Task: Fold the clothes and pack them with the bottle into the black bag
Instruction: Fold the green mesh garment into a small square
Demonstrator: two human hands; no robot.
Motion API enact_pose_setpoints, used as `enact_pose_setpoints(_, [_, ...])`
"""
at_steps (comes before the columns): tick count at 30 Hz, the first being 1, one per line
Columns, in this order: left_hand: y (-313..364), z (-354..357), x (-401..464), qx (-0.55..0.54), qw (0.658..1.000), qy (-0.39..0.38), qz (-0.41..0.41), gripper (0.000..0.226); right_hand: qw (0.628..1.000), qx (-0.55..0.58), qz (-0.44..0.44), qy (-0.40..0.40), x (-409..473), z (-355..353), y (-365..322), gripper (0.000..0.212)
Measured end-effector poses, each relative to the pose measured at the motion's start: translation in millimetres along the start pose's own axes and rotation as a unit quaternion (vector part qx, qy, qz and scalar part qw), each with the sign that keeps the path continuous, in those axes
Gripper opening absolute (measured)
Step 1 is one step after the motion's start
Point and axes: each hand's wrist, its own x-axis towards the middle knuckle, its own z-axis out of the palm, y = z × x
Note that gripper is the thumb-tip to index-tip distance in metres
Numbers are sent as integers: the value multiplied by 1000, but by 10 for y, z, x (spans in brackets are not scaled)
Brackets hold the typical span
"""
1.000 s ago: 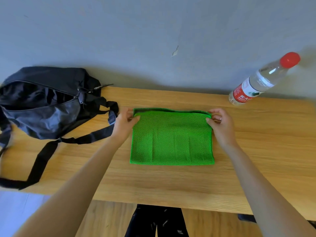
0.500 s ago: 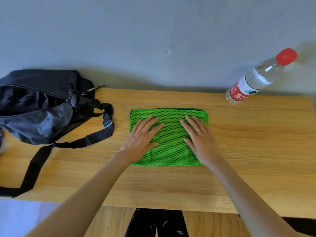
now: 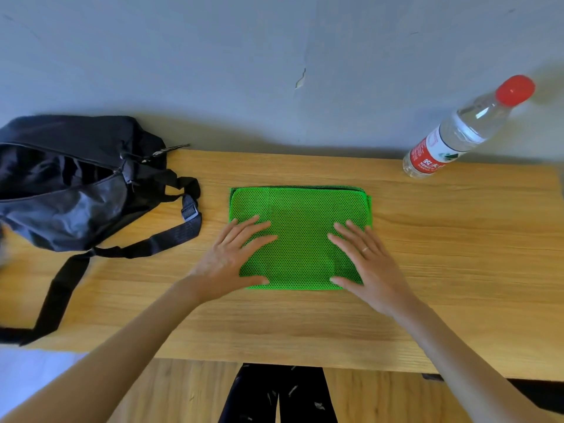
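Pressing flat on the folded green mesh garment, the left hand lies palm down with its fingers straight and spread, covering the cloth's near left corner and gripping nothing. The right hand mirrors it on the near right corner, fingers likewise extended and fanned, a ring on one finger, nothing held. The garment is a neat rectangle lying at the middle of the wooden worktop, its far edge showing a thin dark trim and its layers stacked slightly uneven at the right side. Off to the left, well apart from the cloth, the black bag slumps on the worktop with its zipper mouth gaping open and its strap trailing toward the near edge. At the far right corner stands the clear bottle with a red cap and red label, against the grey wall.
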Motion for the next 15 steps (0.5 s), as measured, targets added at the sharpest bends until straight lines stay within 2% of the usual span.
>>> enact_pose_setpoints(4, [2, 81, -312, 2, 999, 20, 32, 59, 1000, -1, -18, 1, -311, 118, -37, 60])
enact_pose_setpoints(9, [0, 90, -393, -27, 997, 61, 32, 27, 998, 27, 3, 58, -388, 151, -17, 24])
enact_pose_setpoints(15, [-45, 60, -444, -60, 994, 95, 12, 13, 994, 62, 28, 87, -421, 112, 27, 21])
